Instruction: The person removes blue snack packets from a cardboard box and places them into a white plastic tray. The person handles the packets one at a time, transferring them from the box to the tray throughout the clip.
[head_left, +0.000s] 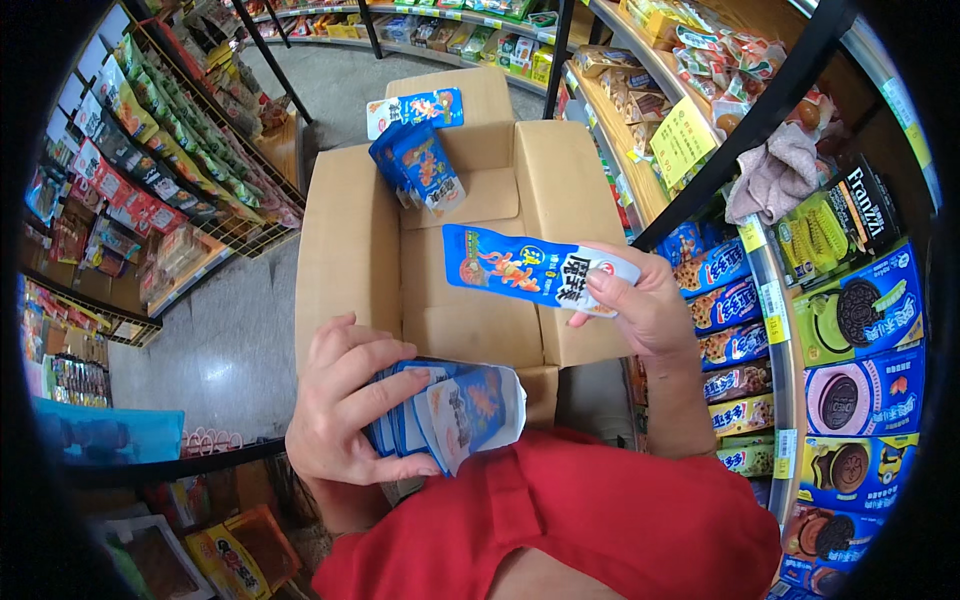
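Observation:
My left hand (360, 409) grips a stack of blue-and-white snack pouches (469, 416), fingers over the top and thumb below, close to my red garment. Between the thumb and fingers of my right hand (637, 296) is a single blue snack pouch (517, 266), its printed front facing up and its far end pointing left. That pouch hangs above an open cardboard box (465, 334) with its flaps spread. More blue pouches (427, 169) lean in a bunch at the box's far left corner, and another pouch (416, 109) lies across the far flap.
Curved shelves with boxed biscuits (862, 390) rise close on my right. A crumpled cloth (776, 172) rests by a black rack post (750, 127). Wire racks of bagged snacks (150, 165) stand on the left over a grey floor (210, 360). Flat packages (232, 555) lie at lower left.

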